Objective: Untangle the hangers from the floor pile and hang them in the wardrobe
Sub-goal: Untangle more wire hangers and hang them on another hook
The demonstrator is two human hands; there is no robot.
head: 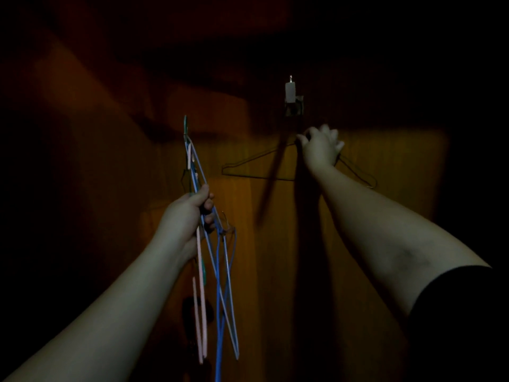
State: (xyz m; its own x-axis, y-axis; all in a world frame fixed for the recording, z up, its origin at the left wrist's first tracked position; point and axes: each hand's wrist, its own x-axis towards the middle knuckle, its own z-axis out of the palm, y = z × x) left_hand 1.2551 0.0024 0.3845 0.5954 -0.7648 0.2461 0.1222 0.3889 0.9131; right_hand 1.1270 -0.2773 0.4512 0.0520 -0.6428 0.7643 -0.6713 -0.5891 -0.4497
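A dim, orange-brown wooden wardrobe interior is seen from a head-worn camera, with most of the edges of the view lost in darkness. Two bare forearms are stretched forward and upward. The left hand is closed in a fist around a bundle of thin wire hangers, blue, pink and green, which is held upright at centre left; the hooks are raised above the fist and the long frames are trailed down below it towards the bottom edge of the view. The right hand is raised higher, at centre right, and its fingers are curled around the neck of a single dark wire hanger, whose shoulders are spread out to either side of the hand against the lit back panel. Whether that hanger's hook is already caught on anything cannot be told. Just above the right hand, a small pale fitting with a metal tip is seen mounted on the panel. A dark sleeve is visible on the right upper arm at the lower right. Open space is left between the two hands, and the bundle and the single hanger are kept well apart.
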